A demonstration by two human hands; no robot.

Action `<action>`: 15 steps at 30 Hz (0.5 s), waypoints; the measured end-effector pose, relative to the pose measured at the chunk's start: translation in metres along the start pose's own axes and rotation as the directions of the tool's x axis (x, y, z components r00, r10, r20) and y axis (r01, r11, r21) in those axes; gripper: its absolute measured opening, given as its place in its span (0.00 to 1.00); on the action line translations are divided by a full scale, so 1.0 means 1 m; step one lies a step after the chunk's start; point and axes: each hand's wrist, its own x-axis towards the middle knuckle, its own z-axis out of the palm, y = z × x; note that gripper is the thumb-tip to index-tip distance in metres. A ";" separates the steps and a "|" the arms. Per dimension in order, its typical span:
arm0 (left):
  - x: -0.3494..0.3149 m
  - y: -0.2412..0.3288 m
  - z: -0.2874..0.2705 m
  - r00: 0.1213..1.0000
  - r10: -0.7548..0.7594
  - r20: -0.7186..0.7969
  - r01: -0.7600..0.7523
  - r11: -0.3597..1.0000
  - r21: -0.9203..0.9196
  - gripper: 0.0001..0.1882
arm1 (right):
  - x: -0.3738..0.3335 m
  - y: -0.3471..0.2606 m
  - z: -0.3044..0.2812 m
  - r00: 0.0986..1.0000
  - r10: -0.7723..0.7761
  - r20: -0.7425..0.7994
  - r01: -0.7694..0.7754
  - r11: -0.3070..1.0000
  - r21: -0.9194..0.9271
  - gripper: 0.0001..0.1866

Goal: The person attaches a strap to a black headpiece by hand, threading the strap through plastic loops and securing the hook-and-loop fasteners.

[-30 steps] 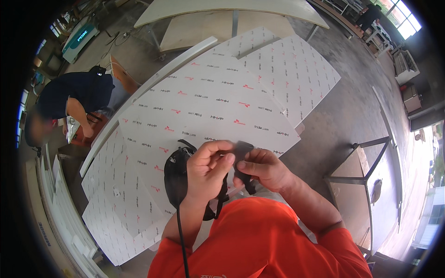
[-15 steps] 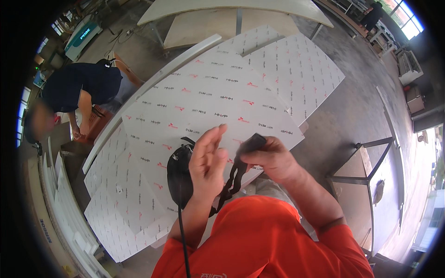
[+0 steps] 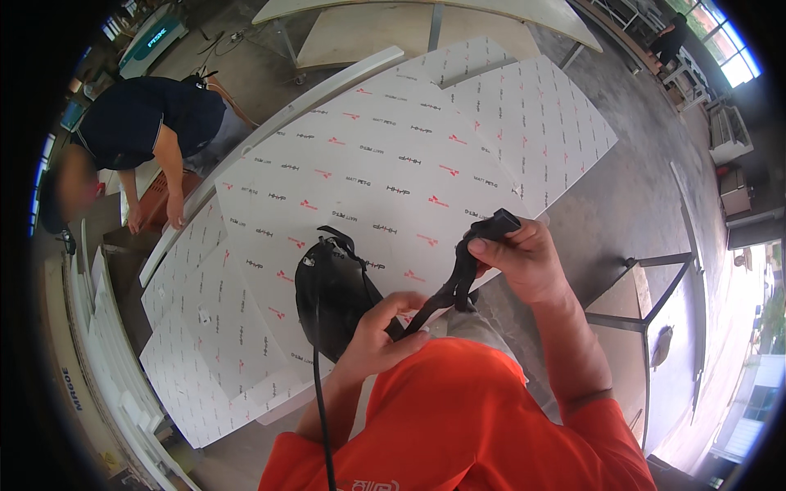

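A black strap [image 3: 463, 274] stretches between my two hands above the near edge of the white printed panels [image 3: 360, 192]. My right hand [image 3: 528, 260] pinches its upper end, where a thick black piece [image 3: 501, 222] sticks out past the fingers. Lower down, my left hand [image 3: 375, 337] has its thumb and fingers closed around the strap. Left of that hand, a black bag [image 3: 327, 286] lies on the panels, its top loop raised. A black cord [image 3: 320, 393] hangs down in front of my left arm. Whether the strap joins the bag is hidden.
Across the panels at left, a person in a dark shirt [image 3: 139, 119] bends over a reddish-brown crate [image 3: 157, 204]. White boards [image 3: 123, 368] stand on edge at lower left. A dark metal frame [image 3: 647, 315] is at right, and a pale table [image 3: 393, 15] at the back.
My left hand has dropped and closed on the strap; before, it was raised with fingers extended. My right hand has moved right and slightly up, drawing the strap out. The other person's hands have moved apart.
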 end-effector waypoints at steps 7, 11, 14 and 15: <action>0.046 0.025 0.036 0.965 0.218 -0.143 -0.234 0.967 -0.102 0.18 | -0.002 -0.006 0.006 0.996 -0.051 0.075 0.052 0.999 -0.011 0.02; 0.054 0.035 0.047 0.992 0.069 -0.108 -0.096 0.959 -0.267 0.15 | -0.006 -0.015 -0.002 0.992 -0.019 0.122 0.022 0.999 -0.023 0.03; 0.055 0.042 0.055 0.985 0.030 -0.172 -0.077 0.958 -0.276 0.08 | -0.008 -0.011 -0.004 0.995 -0.033 0.092 0.033 0.999 -0.005 0.03; 0.055 0.044 0.055 0.989 0.000 -0.149 -0.042 0.958 -0.284 0.07 | -0.008 -0.009 -0.003 0.996 -0.051 0.079 0.050 0.999 0.017 0.03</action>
